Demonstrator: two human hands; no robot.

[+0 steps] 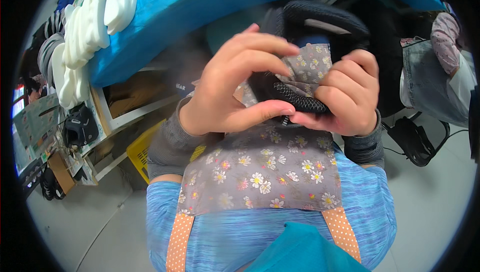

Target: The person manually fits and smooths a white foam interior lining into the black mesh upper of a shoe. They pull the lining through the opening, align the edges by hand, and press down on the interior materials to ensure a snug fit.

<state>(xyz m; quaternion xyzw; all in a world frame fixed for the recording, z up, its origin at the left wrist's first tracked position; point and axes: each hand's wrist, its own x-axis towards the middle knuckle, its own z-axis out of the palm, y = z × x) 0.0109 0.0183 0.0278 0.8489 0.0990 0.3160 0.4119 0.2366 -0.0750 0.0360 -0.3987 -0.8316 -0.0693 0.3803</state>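
Observation:
A black mesh shoe upper (295,97), bent into an open loop, is held in front of my flowered apron (265,172). My right hand (350,92) is closed around its right side, with the thumb along the lower edge. My left hand (235,82) is at the upper's left, fingers curved and well apart from the thumb. Its thumb tip is close to the lower edge of the upper; whether they touch I cannot tell. Through the loop the apron's fabric shows. The upper's far part is slightly blurred.
A blue-covered table (200,4) curves across the top. White foam shoe soles (85,29) stand in a row at its left end. A yellow plastic crate (143,149) is on the floor at left. Another person (435,67) sits at right, near a black metal stand (420,139).

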